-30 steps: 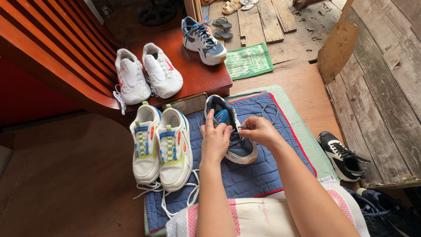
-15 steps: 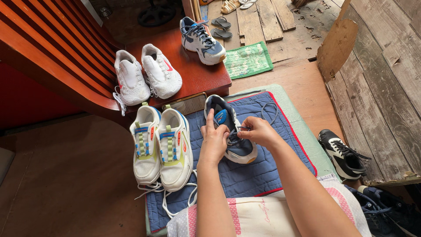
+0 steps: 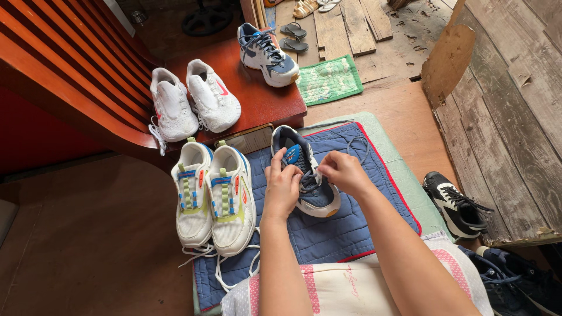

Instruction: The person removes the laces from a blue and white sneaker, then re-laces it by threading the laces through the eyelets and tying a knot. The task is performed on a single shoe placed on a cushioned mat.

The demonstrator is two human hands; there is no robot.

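Leftmost, a red slatted bench (image 3: pixel 70 64) carries a pair of white shoes (image 3: pixel 193 105), with a single blue-and-white shoe (image 3: pixel 266 52) further along its seat. Below them, on the blue quilted mat (image 3: pixel 345 228), stands a pair of white shoes with green and blue straps (image 3: pixel 213 196), their loose white laces (image 3: pixel 225 263) trailing toward the near edge.

Next comes the left hand (image 3: pixel 282 186), fingers loosely curled and pressed against the side of the navy shoe (image 3: pixel 307 175), which sits upright on the mat with its toe pointing toward the person. The right hand (image 3: pixel 344 172) is pinched on the grey lace (image 3: pixel 354 146), whose free end loops out over the mat behind it.

A likely slip, as I judge it: the lace could pull out of the pinch if tugged hard, or the shoe could tip sideways should the steadying hand let go.

Further right lie a black-and-white shoe (image 3: pixel 456 205) on the wooden floor and dark shoes (image 3: pixel 521 287) cut off at the corner. Both hands cover the eyelets, so which hole the lace passes through cannot be made out, and the right fingertips are hidden behind the knuckles.
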